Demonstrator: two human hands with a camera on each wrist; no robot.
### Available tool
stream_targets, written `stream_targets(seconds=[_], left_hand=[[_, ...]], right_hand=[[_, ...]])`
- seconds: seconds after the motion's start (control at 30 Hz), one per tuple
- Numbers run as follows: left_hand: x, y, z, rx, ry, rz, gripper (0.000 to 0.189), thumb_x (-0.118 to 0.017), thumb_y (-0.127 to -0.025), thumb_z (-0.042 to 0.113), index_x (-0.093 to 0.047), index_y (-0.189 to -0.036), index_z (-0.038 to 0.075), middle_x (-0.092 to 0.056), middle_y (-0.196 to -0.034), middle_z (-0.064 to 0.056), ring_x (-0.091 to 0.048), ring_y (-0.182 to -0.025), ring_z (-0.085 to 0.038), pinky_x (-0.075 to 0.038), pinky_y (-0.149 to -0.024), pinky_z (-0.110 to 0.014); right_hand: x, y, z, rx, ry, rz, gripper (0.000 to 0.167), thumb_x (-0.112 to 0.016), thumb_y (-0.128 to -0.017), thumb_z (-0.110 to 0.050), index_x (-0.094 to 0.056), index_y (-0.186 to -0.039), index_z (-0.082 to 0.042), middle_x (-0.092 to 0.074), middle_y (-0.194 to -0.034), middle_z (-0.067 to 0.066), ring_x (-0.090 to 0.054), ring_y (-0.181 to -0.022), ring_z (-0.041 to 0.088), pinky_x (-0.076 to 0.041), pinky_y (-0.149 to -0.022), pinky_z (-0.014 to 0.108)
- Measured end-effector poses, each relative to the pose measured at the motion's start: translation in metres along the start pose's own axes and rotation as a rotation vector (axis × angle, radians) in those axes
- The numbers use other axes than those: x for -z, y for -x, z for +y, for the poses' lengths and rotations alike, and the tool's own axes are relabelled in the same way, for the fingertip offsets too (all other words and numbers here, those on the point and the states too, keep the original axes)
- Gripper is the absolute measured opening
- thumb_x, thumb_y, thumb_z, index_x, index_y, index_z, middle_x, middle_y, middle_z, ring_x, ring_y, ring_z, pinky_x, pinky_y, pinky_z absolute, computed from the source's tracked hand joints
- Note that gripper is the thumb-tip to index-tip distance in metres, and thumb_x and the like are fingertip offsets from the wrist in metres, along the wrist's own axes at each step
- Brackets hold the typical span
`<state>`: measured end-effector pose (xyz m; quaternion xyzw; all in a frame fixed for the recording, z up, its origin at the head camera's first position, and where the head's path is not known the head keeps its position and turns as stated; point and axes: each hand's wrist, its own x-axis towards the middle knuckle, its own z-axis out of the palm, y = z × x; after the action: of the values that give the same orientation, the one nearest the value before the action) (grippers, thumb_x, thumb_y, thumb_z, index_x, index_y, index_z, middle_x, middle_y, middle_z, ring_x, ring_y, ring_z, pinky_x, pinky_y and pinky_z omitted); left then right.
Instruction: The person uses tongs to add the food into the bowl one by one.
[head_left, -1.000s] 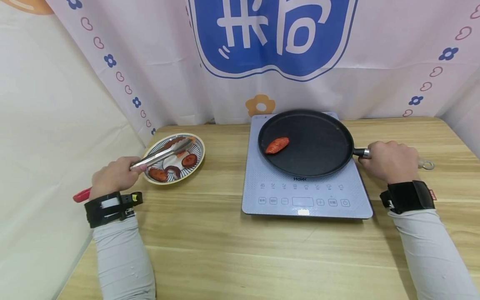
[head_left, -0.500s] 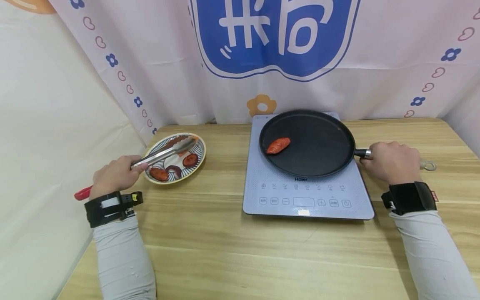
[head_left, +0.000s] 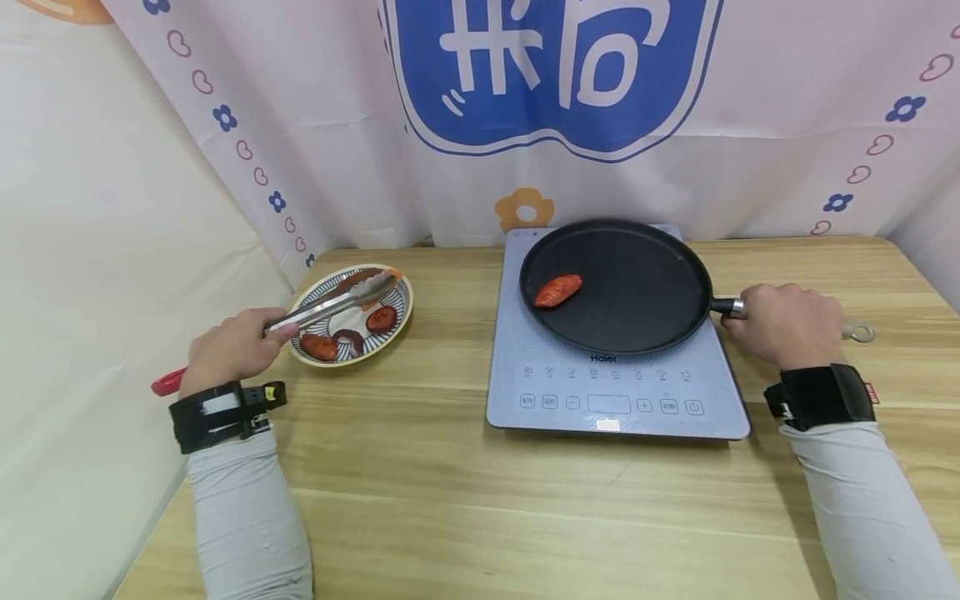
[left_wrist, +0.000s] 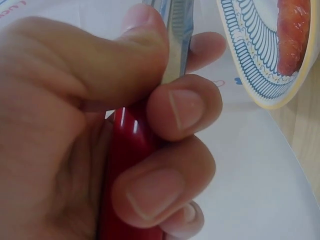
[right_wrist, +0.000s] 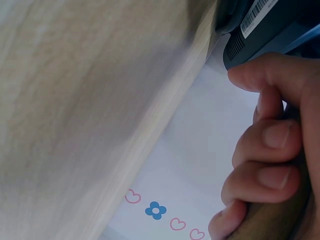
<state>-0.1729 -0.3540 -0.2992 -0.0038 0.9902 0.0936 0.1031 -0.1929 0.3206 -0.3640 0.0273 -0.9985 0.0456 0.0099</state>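
My left hand point(head_left: 234, 354) grips metal tongs point(head_left: 330, 307) with a red handle point(left_wrist: 131, 150). Their tips reach over a patterned plate point(head_left: 409, 310), where an orange bit shows at the tips. Around them lie sausage pieces point(head_left: 318, 347), one of them curled and one round. On the right, my right hand point(head_left: 783, 325) is wrapped around the handle point(head_left: 729, 307) of a flat black pan point(head_left: 637, 287). A scored red sausage point(head_left: 558, 291) rests toward the pan's left side. In the right wrist view, curled fingers point(right_wrist: 270, 135) hold the handle's brownish grip point(right_wrist: 270, 220).
Beneath the pan is a pale induction cooker point(head_left: 622, 423) with touch buttons along its front. A wooden table point(head_left: 420, 500) carries everything. Behind it hangs a printed curtain point(head_left: 450, 200), and a pale wall panel point(head_left: 112, 250) stands at the left.
The tongs' tips have shifted slightly right over the plate, along with the orange bit. The whole head view has drifted a little; my right hand stays on the pan handle.
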Motion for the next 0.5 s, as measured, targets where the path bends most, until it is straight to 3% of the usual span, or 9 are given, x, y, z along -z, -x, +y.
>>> stream_targets(seconds=[0.5], left_hand=[[0.0004, 0.0004, 0.0026, -0.032, -0.005, 0.028, 0.049, -0.046, -0.11, 0.051, -0.064, -0.134, 0.013, -0.065, -0.102, -0.016, -0.058, -0.09, -0.035, -0.037, -0.063, -0.038]], right_hand=[[0.0011, 0.0011, -0.001, 0.002, -0.002, 0.003, 0.034, -0.069, -0.096, -0.035, -0.066, -0.076, -0.007, -0.054, -0.062, 0.007, -0.051, -0.06, 0.031, -0.04, -0.052, 0.046]])
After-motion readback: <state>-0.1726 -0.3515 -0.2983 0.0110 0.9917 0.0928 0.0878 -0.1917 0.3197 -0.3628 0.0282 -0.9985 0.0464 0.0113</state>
